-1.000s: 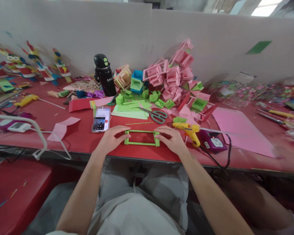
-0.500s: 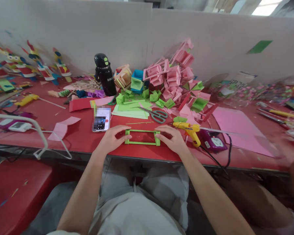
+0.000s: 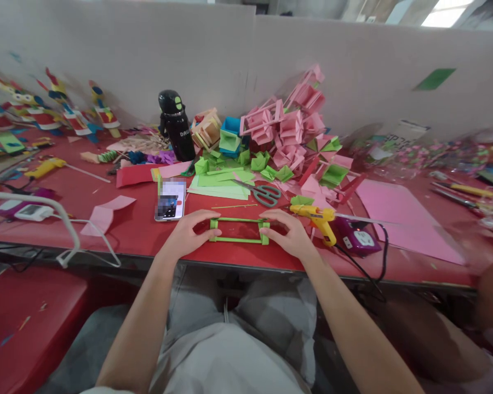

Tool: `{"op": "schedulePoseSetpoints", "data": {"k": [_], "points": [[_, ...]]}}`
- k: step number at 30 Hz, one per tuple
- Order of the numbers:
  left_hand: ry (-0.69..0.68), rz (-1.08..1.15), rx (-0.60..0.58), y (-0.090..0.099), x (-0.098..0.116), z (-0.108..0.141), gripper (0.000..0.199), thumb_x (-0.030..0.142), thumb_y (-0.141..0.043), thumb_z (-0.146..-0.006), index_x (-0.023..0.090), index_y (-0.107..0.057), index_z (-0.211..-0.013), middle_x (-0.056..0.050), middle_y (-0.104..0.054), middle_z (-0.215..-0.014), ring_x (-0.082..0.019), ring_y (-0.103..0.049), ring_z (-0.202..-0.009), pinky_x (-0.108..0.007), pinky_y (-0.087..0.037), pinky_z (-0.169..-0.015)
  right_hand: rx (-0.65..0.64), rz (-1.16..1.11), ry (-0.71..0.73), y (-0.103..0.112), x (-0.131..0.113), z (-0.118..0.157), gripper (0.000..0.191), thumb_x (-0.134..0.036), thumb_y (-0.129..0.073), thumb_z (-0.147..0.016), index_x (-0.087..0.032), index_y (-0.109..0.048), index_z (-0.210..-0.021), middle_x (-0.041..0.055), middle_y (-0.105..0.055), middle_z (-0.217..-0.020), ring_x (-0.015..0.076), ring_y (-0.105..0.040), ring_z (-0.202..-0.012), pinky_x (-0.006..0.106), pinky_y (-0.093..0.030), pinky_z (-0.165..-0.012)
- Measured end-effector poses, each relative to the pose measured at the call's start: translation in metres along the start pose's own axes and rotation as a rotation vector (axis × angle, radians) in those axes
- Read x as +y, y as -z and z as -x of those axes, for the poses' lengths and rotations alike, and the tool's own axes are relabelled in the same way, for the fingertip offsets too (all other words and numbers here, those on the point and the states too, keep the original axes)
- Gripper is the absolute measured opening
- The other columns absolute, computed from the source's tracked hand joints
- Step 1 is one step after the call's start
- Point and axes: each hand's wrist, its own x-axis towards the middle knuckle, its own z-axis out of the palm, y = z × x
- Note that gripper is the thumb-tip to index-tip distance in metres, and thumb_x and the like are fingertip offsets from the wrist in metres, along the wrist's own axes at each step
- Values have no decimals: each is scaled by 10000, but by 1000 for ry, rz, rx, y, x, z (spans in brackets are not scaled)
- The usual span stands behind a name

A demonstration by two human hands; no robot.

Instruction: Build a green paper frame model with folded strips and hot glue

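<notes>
A green rectangular paper frame [image 3: 239, 240] lies flat near the front edge of the red table, with two thin long bars and wider folded ends. My left hand [image 3: 191, 232] grips its left end between thumb and fingers. At the right end, my right hand [image 3: 288, 232] pinches the folded piece the same way. Just behind the frame are a thin green strip [image 3: 234, 206] and grey-handled scissors [image 3: 266, 195]. A yellow glue gun [image 3: 321, 221] rests right of my right hand, and a phone [image 3: 171, 201] lies behind my left hand.
Behind stand a black bottle [image 3: 178, 128] and a heap of pink folded paper [image 3: 291, 128]. Green sheets [image 3: 217, 186] lie mid-table. On the right are a purple power block [image 3: 359, 236] and pink sheet [image 3: 411, 221]. A white cable [image 3: 68, 219] crosses the left; a person's arm shows far right.
My right thumb has shifted slightly at the frame's right end. The other person's arm at the far right has moved a little.
</notes>
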Motion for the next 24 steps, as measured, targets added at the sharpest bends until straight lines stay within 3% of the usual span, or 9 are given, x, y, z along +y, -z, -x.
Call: {"op": "schedulePoseSetpoints", "data": {"k": [13, 20, 24], "points": [[34, 15, 37, -4, -4, -1, 330, 502, -713, -896, 244, -785, -1088, -91, -769, -1175, -266, -720, -1094, -444, -549, -1040, 24, -8, 10, -3, 2, -2, 221, -447, -753, -878, -249, -775, -974, 86, -762, -1044, 244, -718, -994, 405, -573, -934], [0, -34, 41, -2, -1, 3, 416, 479, -721, -896, 235, -714, -1233, -93, -731, -1256, -266, -692, -1158, -426, -532, -1061, 32, 13, 65, -2, 2, 0, 280, -445, -693, -929, -233, -750, -1104, 97, -748, -1115, 234, -711, -1037, 383, -572, -927], [-17, -43, 37, -2, -1, 2, 423, 462, -692, -923, 234, -675, -1279, -97, -710, -1291, -263, -679, -1176, -410, -532, -1048, 125, 79, 115, 3, -7, -2, 286, -405, -552, -1016, -245, -721, -1182, 102, -735, -1198, 245, -676, -1164, 421, -533, -1021]]}}
